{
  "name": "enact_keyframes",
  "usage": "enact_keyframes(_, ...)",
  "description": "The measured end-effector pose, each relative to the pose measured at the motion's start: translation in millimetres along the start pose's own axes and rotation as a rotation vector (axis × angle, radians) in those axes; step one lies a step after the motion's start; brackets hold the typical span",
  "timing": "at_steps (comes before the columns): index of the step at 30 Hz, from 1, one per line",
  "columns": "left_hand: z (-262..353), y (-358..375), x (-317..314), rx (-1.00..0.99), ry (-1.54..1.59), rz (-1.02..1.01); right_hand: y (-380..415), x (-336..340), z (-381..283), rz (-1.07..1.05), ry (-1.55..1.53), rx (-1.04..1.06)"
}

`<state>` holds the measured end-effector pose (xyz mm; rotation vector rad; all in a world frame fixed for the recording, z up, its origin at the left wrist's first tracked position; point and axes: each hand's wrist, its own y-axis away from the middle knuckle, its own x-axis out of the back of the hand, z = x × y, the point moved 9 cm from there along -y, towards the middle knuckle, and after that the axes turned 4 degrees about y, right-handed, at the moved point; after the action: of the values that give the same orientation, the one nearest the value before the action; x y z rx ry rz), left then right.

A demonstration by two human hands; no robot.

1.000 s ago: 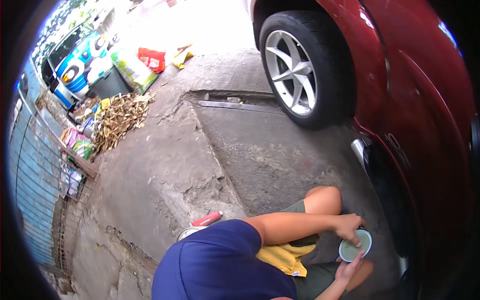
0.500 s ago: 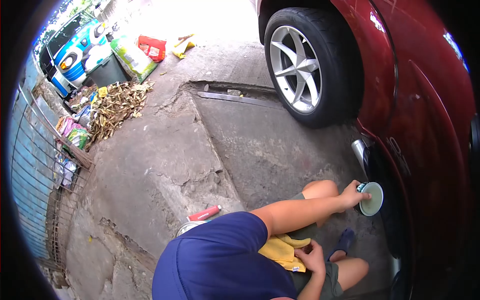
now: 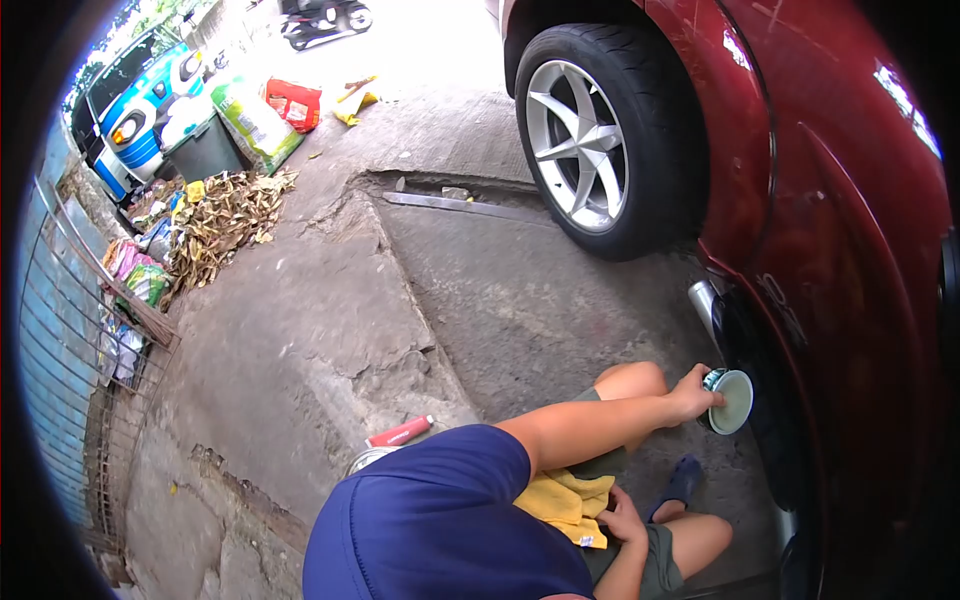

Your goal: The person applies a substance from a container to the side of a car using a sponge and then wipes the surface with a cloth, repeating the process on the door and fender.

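Note:
My left hand (image 3: 690,396) reaches toward the car's lower side, gripping a round open tin (image 3: 738,408) with a green outer side. The tin is tilted so its pale interior faces me, and my thumb lies over the rim. Across my lap is a yellow cloth (image 3: 562,503). The curled fingers of my right hand (image 3: 622,522) hold the edge of this cloth, though the fingertips are partly hidden. Beside my blue-sleeved shoulder lies a red tube (image 3: 400,431) on the ground, next to a round metallic item (image 3: 370,459) mostly covered by the shirt.
A dark red car (image 3: 850,250) with a silver-spoked wheel (image 3: 580,145) stands close in front. Cracked concrete (image 3: 290,330) has a slot near the wheel. Dry leaves (image 3: 225,225), sacks, a grey bin (image 3: 205,150) and a metal grille (image 3: 75,370) lie farther off.
The view has shifted slightly. My left hand keeps hold of the tin, which has turned a little. A motorbike now shows at the top. My right hand stays at the cloth.

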<state>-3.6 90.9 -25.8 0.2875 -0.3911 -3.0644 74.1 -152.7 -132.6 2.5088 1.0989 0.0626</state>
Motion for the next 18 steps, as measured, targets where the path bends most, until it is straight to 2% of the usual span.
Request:
enact_keyframes(4, 7, 5, 11, 0.004, -0.032, 0.097, 20, -6, -33, -0.117, -0.345, -0.058)
enact_keyframes(7, 23, 15, 10, 0.022, -0.029, 0.088, 21, -17, -1, -0.012, -0.709, -0.056)
enact_keyframes(9, 26, 18, 7, 0.009, 0.034, 0.041, 17, -32, -3, -0.011, -0.914, -0.136)
enact_keyframes(11, 8, 8, 9, 0.015, 0.166, 0.018, 13, -35, -13, -0.192, -0.267, 0.045)
enact_keyframes(13, 9, 14, 10, 0.077, 0.169, 0.007, 27, -34, -102, 0.036, 0.045, 0.094)
enact_keyframes(14, 11, 17, 13, 0.087, 0.134, 0.006, 34, -30, -128, 0.011, -0.029, 0.148)
enact_keyframes(17, 13, 18, 13, 0.103, 0.161, -0.044, 79, 40, -158, 0.350, -0.407, 0.291)
enact_keyframes(18, 12, 18, 15, 0.114, 0.159, -0.051, 102, 65, -181, 0.440, -0.506, 0.420)
